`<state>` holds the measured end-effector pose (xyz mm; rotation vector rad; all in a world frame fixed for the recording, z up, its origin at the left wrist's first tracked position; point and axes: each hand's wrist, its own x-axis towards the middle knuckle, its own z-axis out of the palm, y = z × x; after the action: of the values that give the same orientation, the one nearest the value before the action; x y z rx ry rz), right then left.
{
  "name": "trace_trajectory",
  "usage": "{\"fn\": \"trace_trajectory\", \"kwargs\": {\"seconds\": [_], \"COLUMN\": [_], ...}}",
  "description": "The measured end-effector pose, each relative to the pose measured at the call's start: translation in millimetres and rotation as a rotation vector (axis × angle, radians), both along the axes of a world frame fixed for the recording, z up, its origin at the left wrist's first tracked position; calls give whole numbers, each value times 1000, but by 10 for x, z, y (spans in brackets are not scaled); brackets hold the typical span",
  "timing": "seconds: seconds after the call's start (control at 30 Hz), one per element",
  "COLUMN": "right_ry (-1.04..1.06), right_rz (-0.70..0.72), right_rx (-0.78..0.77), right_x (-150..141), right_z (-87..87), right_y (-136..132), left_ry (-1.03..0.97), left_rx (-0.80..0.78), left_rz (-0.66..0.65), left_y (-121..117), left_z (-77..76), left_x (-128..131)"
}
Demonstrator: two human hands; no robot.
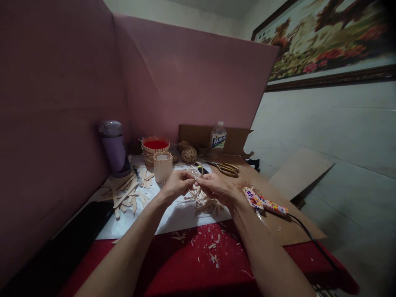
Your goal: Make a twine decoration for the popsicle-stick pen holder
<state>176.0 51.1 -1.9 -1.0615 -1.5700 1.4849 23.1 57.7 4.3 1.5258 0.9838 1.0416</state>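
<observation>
My left hand [177, 186] and my right hand [215, 187] meet fingertip to fingertip over a white sheet [173, 218], both pinched on a small thin wooden piece between them that is hard to make out. Under them lies a pile of wood scraps [206, 202]. Loose flat craft sticks [126, 192] are scattered to the left. A small cup made of sticks [162, 166] stands just beyond my left hand.
A purple bottle [114, 146], a stick basket with a red inside [155, 147], twine balls [188, 154], a water bottle [218, 138] and scissors [225, 168] stand behind. A patterned glue gun [264, 202] with its cord lies right, on cardboard. Wood shavings dot the red cloth [201, 251].
</observation>
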Motion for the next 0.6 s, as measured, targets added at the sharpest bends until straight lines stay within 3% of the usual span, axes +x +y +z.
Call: {"fn": "trace_trajectory", "kwargs": {"seconds": [0.17,0.33,0.6], "right_ry": [-20,-74,8], "right_rz": [-8,-154,-358], "right_rx": [32,171,194], "right_x": [14,-13,-44], "right_z": [-6,-36,-68], "right_y": [11,44,104], "left_ry": [76,175,271], "left_rx": [78,242,270], "left_rz": [45,205,-55], "left_y": [69,155,98], "left_z": [-89,-177,-190], "left_x": [-24,-67,-23]}}
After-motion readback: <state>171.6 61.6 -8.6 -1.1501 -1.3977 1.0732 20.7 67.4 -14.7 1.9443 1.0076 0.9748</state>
